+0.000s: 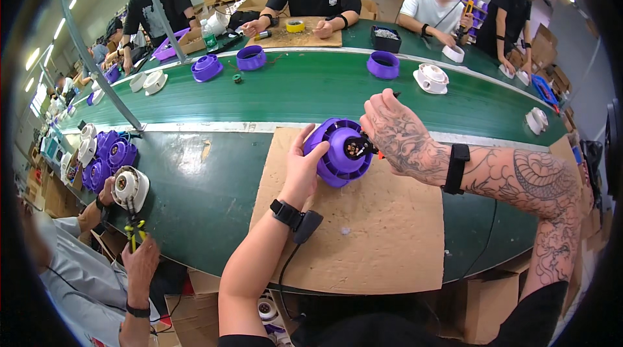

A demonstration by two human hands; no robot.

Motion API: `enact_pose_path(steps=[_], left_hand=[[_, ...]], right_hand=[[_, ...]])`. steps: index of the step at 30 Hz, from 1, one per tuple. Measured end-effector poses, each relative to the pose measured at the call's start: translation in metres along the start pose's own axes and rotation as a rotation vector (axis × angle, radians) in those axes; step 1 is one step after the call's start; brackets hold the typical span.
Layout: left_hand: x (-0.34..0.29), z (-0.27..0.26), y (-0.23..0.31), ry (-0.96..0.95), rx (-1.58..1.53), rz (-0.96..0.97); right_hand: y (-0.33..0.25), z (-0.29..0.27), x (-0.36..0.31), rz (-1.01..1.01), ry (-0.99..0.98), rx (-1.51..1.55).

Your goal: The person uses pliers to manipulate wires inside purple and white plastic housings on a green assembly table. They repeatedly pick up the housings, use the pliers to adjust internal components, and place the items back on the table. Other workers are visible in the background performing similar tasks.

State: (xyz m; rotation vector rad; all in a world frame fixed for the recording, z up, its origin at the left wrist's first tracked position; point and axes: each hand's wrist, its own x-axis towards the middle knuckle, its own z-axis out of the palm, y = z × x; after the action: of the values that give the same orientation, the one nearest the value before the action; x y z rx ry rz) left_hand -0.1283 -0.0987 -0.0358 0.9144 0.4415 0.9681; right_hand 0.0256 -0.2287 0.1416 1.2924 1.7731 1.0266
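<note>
A round purple plastic housing [342, 157] with a slotted rim is tilted above the cardboard sheet, its raised centre toward me. My left hand [304, 166] is closed on its left side, the thumb over the front rim. In the opening at its centre sit small copper-coloured parts. My right hand [397, 136] is closed round a tool that looks like pliers [371, 147], with dark jaws and a bit of orange at the handle. The jaws reach into the opening; my fingers hide most of the handles.
Under my hands lies a cardboard sheet [350, 236] on the green table. Beyond it runs a green conveyor [285, 97] with purple rings [383, 65] and white housings [431, 79]. At left, a co-worker holds yellow-green pliers [134, 229] at a white housing [130, 188]. A metal post [104, 74] stands there.
</note>
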Motion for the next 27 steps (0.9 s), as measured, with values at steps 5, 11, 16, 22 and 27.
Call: enact_pose_path(steps=[5, 11, 16, 22, 27], left_hand=[[0.002, 0.013, -0.009, -0.034, -0.019, -0.041], [0.001, -0.001, 0.002, 0.013, -0.012, -0.007], [-0.003, 0.006, 0.005, 0.01, 0.137, 0.057], [-0.005, 0.01, 0.003, 0.032, 0.372, 0.201], [-0.007, 0.011, 0.005, 0.035, 0.348, 0.243]], right_hand=[[-0.002, 0.001, -0.014, 0.058, -0.05, 0.015], [0.0, -0.002, 0.0, 0.046, -0.007, 0.13], [0.0, -0.002, 0.0, 0.035, -0.046, 0.138], [-0.007, 0.003, -0.003, 0.052, 0.046, 0.067], [-0.001, -0.006, -0.001, 0.053, -0.166, 0.269]])
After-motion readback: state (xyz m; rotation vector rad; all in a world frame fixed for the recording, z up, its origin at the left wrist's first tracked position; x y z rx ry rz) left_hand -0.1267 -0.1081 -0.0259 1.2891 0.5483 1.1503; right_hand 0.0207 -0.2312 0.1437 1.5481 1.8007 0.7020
